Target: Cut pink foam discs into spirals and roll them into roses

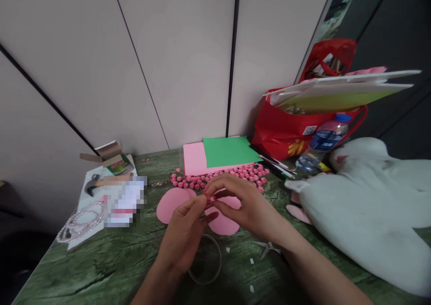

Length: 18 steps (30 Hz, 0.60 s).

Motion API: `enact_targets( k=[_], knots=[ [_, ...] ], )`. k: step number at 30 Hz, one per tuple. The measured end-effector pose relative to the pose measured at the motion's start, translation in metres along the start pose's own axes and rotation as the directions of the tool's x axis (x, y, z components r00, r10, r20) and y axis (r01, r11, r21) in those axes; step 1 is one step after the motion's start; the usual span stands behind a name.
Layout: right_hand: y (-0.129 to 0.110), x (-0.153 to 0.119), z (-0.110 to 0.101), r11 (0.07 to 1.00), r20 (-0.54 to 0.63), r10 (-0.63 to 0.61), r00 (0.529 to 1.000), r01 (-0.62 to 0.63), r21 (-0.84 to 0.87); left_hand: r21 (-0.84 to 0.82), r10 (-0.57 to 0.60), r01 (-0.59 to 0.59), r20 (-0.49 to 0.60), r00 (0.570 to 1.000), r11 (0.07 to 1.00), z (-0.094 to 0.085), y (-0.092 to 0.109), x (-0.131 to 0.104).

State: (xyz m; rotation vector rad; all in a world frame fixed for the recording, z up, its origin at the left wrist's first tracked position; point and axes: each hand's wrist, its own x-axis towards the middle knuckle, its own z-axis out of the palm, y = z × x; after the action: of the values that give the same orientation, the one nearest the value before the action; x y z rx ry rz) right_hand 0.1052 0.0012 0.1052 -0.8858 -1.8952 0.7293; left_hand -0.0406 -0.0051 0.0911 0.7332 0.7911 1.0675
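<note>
Between the fingertips of both hands is a small pink paper rose (210, 198), partly hidden by the fingers. My left hand (185, 233) pinches it from the left, thumb and fingers together. From the right, my right hand (244, 204) holds it with bent fingers. Pink paper circles lie below and beside the hands, one at the left (172, 206) and one under the right hand (225, 224). Just beyond them many small pink roses (249, 174) are gathered. A clear ring (220, 260), perhaps a tape roll, lies near my left wrist, and small scissors (267, 249) rest by my right forearm.
Green paper (230, 151) overlaps pink sheets (193, 159) against the wall. At left are a hammer (94, 186), an opened box (117, 165) and a coiled bead string (81, 222). A red bag (276, 125), water bottle (321, 139) and large white plush (367, 206) occupy the right.
</note>
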Motion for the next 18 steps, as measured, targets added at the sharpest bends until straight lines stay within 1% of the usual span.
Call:
enact_targets(
  k=[5,7,9,12,13,14,16,18],
  knots=[
    [0.005,0.0,0.0,0.985,-0.019,0.123,0.992,-0.12,0.122,0.043,0.037,-0.036,-0.025,0.999,0.998,0.001,0.003,-0.002],
    [0.006,0.0,0.001,0.975,-0.005,0.154,0.988,-0.152,0.162,0.06,0.073,-0.07,-0.049,0.996,0.996,0.002,0.005,-0.002],
    [0.006,0.001,0.0,0.957,0.049,0.16,0.986,-0.167,0.238,0.089,0.125,-0.118,-0.082,0.989,0.989,0.002,0.007,-0.001],
    [0.001,0.0,-0.002,0.912,0.18,0.133,0.975,-0.191,0.364,0.127,0.17,-0.153,-0.136,0.976,0.98,-0.002,0.009,0.0],
    [0.0,0.0,-0.001,0.917,0.189,0.115,0.975,-0.177,0.357,0.133,0.173,-0.154,-0.144,0.974,0.979,-0.003,0.01,0.001],
    [0.0,0.0,0.0,0.939,0.17,0.091,0.981,-0.142,0.314,0.134,0.172,-0.153,-0.143,0.975,0.979,-0.004,0.01,0.001],
    [0.002,0.0,0.004,0.989,0.07,0.017,0.997,-0.027,0.143,0.124,0.167,-0.152,-0.121,0.978,0.981,-0.005,0.009,0.001],
    [0.007,0.0,0.01,0.995,-0.035,-0.086,0.996,0.084,-0.049,0.111,0.139,-0.129,-0.088,0.986,0.985,-0.004,0.008,0.001]
  ],
)
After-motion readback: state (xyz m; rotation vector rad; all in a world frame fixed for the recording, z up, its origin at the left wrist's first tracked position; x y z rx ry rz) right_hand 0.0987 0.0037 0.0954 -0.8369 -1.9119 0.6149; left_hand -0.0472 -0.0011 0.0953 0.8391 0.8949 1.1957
